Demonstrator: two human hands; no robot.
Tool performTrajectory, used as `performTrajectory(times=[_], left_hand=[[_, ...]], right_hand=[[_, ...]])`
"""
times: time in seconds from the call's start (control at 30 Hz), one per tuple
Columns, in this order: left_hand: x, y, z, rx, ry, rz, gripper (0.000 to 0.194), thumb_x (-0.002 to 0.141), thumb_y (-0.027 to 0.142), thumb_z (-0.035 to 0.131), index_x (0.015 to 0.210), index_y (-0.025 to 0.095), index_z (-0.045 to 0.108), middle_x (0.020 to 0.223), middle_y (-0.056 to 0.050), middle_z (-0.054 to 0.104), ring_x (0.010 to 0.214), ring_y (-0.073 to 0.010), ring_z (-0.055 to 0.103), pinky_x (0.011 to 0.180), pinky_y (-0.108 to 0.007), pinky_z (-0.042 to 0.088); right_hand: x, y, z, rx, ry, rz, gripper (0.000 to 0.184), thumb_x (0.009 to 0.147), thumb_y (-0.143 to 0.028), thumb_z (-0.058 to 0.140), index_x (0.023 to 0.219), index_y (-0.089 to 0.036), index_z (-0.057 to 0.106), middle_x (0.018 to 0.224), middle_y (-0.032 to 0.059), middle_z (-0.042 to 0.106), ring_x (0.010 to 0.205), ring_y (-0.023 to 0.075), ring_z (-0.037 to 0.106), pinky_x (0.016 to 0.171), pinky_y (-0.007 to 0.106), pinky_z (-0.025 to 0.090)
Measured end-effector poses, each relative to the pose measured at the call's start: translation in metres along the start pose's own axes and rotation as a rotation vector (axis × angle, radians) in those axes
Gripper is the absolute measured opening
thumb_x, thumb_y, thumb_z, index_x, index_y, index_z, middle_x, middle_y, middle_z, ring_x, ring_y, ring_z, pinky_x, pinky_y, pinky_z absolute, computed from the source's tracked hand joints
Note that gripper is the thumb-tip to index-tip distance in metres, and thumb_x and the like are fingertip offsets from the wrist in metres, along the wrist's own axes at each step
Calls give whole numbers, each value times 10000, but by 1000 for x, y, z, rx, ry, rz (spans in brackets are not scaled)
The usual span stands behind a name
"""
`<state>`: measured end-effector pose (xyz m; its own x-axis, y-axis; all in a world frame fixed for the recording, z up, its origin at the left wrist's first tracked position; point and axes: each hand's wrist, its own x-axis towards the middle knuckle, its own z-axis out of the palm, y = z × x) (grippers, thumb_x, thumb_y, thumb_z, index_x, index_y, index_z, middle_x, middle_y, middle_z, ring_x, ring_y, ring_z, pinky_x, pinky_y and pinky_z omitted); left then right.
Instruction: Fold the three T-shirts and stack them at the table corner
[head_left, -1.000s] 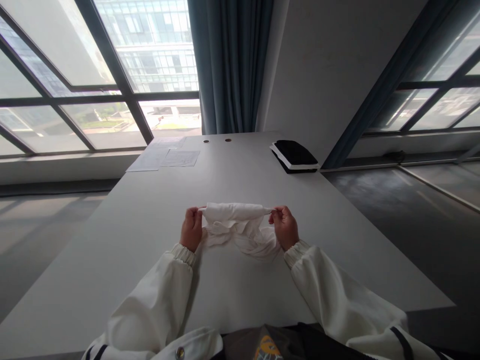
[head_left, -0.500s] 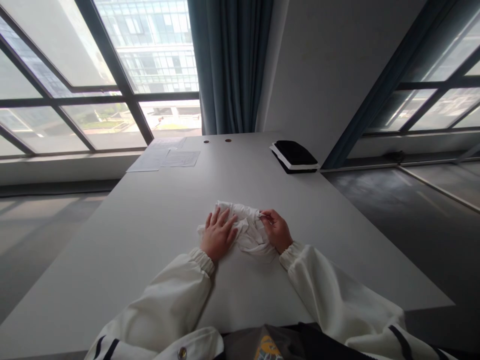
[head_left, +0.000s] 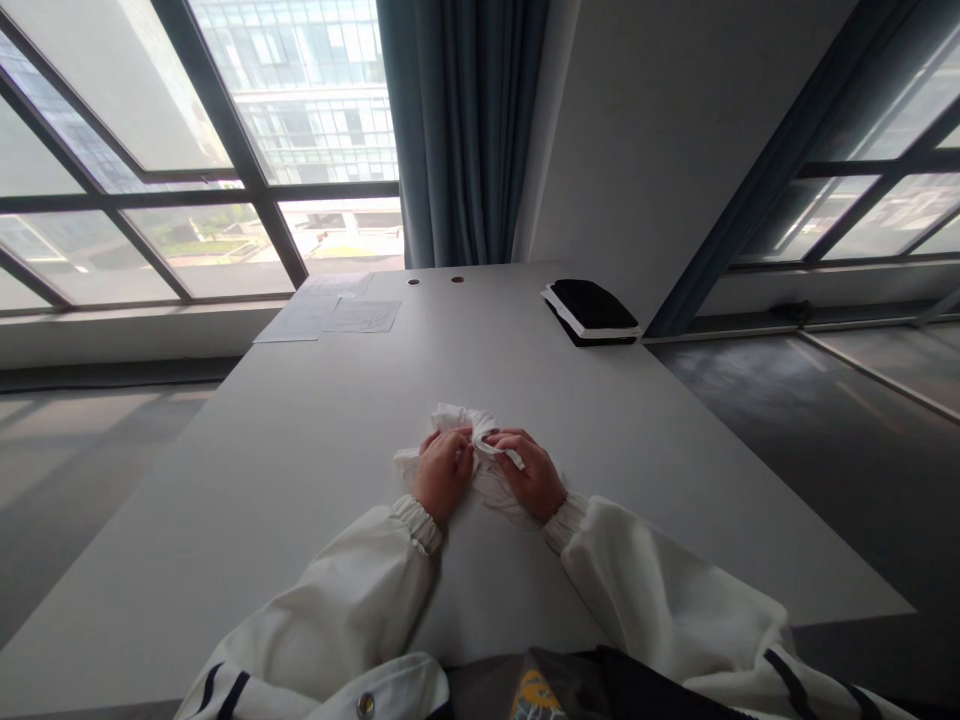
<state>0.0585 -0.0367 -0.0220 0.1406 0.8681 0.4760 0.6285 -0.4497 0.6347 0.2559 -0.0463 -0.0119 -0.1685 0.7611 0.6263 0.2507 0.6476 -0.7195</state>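
A crumpled white cloth (head_left: pixel 484 425) lies bunched on the white table (head_left: pixel 480 370) in front of me. My left hand (head_left: pixel 444 475) is closed on its left part, with the fingers curled into the fabric. My right hand (head_left: pixel 531 474) pinches a raised, rolled fold near the cloth's middle. The two hands are close together, and the fold stands up between them. Some fabric spreads flat beneath and between my hands. The fingertips are partly hidden in the folds, and what kind of cloth item it is cannot be made out.
A black and white stack, perhaps books or cases (head_left: pixel 591 310), sits at the table's far right corner. Paper sheets (head_left: pixel 364 316) lie at the far left. Two small round items or holes (head_left: pixel 457 280) mark the far edge. A blue curtain (head_left: pixel 461 130) hangs behind.
My right hand has moved left, bringing the cloth's right side up into a fold at the middle. My left hand has gone from lying flat with spread fingers to gripping the fabric.
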Motion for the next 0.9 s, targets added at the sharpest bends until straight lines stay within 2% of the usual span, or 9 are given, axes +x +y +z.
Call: performTrajectory(times=[0.1,0.17,0.2,0.27,0.33,0.4,0.57,0.73,0.9], left_hand=[[2,-3,-7,-67,-5,-34,164,986,205,517,855,255,602,1147,-45,795,1074,-213,726,1077,-443,479],[2,-2,-9,-82,-52,15,63,957,223,584,911,255,612,1224,-53,772,1154,-227,705,1083,-447,474],[1,-1,-9,-80,-72,42,38,932,239,634,964,254,621,1274,-66,753,1206,-241,686,1098,-455,463],[0,0,-8,-72,-89,64,193,888,257,704,1066,250,628,1329,-91,725,1261,-262,659,1116,-466,450],[0,-1,-6,-76,-83,39,181,902,256,687,1077,247,640,1291,-92,738,1230,-259,673,1089,-449,467],[1,-3,-5,-91,-72,-8,74,946,242,613,1002,249,660,1146,-64,775,1095,-233,712,1001,-404,508],[4,-6,-8,-120,-48,-100,141,959,278,557,873,243,663,841,-24,726,798,-193,664,760,-312,508],[4,-1,-13,-277,-43,-42,235,998,407,532,860,237,617,985,-61,741,952,-208,676,901,-339,510],[3,2,-17,-534,-165,-117,452,980,648,533,833,221,552,1122,-112,726,1050,-229,656,932,-347,517]], right_hand=[[-1,9,-5,122,65,174,163,1039,-410,607,1031,-268,688,1078,60,792,1045,239,740,951,406,593],[-1,14,-7,176,18,214,175,1014,-431,654,1016,-268,715,1071,53,800,1030,242,750,952,404,599],[-1,14,-7,186,-23,201,175,1001,-432,678,1004,-267,736,1075,54,802,1040,245,750,969,408,596],[0,13,-6,179,-106,134,169,988,-416,702,1022,-270,781,1112,61,800,1089,249,740,1021,419,580],[2,9,-4,154,-158,63,198,1011,-384,671,1121,-279,799,1193,73,786,1164,249,716,1077,432,554],[3,6,-2,135,-180,29,269,1051,-340,601,1256,-286,767,1294,84,754,1248,244,683,1129,441,524],[3,7,-1,59,-257,-82,366,1080,-231,479,1369,-285,697,1406,86,699,1341,227,617,1171,445,487],[2,20,0,-202,-113,-74,313,1008,-208,568,1271,-268,727,1251,99,749,1240,268,641,1134,498,491],[2,32,-3,-272,46,81,465,865,-315,747,1319,-229,703,1447,142,640,1363,339,557,1173,530,443]])
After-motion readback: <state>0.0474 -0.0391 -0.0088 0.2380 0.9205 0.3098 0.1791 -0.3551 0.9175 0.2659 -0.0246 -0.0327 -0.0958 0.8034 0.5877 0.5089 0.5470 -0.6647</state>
